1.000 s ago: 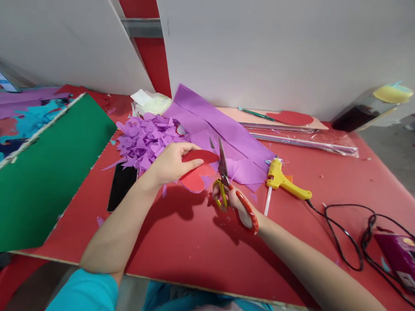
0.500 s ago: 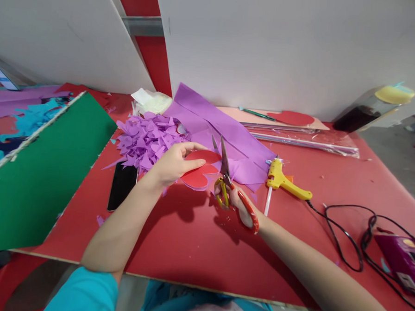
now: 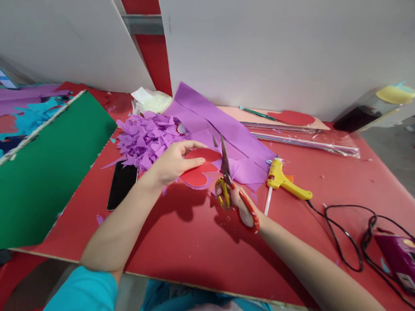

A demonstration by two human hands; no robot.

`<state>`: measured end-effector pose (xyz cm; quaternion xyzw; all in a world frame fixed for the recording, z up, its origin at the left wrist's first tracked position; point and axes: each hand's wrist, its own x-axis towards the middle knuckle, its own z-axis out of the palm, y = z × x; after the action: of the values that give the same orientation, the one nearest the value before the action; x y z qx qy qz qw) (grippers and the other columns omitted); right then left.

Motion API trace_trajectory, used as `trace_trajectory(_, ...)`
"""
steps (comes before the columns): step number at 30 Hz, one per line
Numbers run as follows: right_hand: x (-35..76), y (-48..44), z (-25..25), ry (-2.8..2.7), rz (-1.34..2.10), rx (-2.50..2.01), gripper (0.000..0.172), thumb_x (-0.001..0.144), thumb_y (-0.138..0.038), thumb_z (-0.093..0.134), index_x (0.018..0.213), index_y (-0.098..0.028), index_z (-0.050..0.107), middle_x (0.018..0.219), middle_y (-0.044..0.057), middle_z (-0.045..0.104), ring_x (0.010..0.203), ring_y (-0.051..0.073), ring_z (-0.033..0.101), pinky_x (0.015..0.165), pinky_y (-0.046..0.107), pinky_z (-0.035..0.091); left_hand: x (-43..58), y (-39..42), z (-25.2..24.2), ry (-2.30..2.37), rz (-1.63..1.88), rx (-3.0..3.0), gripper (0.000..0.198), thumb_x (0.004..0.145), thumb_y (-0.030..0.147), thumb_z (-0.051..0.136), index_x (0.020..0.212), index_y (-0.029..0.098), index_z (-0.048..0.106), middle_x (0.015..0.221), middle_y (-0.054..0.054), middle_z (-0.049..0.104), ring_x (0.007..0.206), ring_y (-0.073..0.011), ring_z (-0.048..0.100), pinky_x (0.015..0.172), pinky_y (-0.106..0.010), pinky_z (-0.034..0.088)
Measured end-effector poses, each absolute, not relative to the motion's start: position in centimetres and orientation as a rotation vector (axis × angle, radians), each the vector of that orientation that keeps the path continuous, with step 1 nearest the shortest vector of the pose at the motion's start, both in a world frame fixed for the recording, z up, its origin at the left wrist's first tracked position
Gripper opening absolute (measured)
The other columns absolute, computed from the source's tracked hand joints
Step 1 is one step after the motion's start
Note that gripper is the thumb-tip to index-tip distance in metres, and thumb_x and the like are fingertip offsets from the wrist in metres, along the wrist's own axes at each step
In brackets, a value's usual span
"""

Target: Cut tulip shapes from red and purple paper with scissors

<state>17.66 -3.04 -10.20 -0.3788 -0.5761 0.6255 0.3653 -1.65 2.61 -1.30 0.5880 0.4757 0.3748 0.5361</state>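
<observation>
Between the thumb and fingers of my left hand (image 3: 174, 165) is a red heart-shaped piece (image 3: 195, 176), with a purple edge showing beneath it. My right hand (image 3: 241, 203) grips scissors (image 3: 225, 165) with one yellow and one red handle loop. Their blades are parted and point away from me, close beside the heart's right edge. Just behind my left hand lies a heap of small purple cut pieces (image 3: 147, 138). Purple sheets (image 3: 223, 124) spread out beyond the scissors.
A yellow glue gun (image 3: 286, 180) with a black cord lies to the right, near a magenta box (image 3: 402, 258). On the left are a phone (image 3: 121, 186) and a large green board (image 3: 46, 179). A bottle (image 3: 373, 108) with a yellow lid stands at the back right.
Almost nothing differs. Both hands, the heart and the parted scissors keep practically the same positions, and the view has shifted very slightly.
</observation>
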Motion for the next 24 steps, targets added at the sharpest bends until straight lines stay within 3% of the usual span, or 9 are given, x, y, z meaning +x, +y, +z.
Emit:
trace_trajectory(11, 17.7, -3.1, -9.5, -1.502, 1.645, -0.982, 0.056, 0.078, -0.076, 0.032, 0.073, -0.021, 0.039, 0.062, -0.004, 0.033, 0.045, 0.008, 0.027, 0.042, 0.026, 0.024, -2.0, 2.8, -1.1, 1.151, 0.849, 1.469, 0.029, 0.069, 0.021, 0.068, 0.097, 0.014, 0.061, 0.093, -0.005, 0.067, 0.083, -0.0165, 0.063, 0.075, -0.029, 0.050)
trace_trajectory(18, 17.9, -2.9, -10.1, -1.541, 1.656, -0.950, 0.058, 0.077, -0.078, 0.031, 0.069, -0.021, 0.037, 0.062, -0.004, 0.033, 0.044, 0.008, 0.030, 0.039, 0.025, 0.025, -2.7, 3.2, -1.2, 1.142, 0.797, 1.576, 0.027, 0.070, 0.021, 0.067, 0.097, 0.016, 0.064, 0.091, -0.004, 0.068, 0.079, -0.0160, 0.064, 0.070, -0.027, 0.052)
trace_trajectory(24, 18.2, -2.8, -9.7, -1.583, 1.641, -0.995, 0.057, 0.076, -0.078, 0.032, 0.065, -0.022, 0.035, 0.059, -0.003, 0.036, 0.043, 0.009, 0.031, 0.039, 0.026, 0.027, -3.3, 3.3, -1.1, 1.124, 0.777, 1.673, 0.026, 0.073, 0.023, 0.065, 0.098, 0.017, 0.065, 0.097, -0.005, 0.068, 0.089, -0.0196, 0.064, 0.074, -0.030, 0.052)
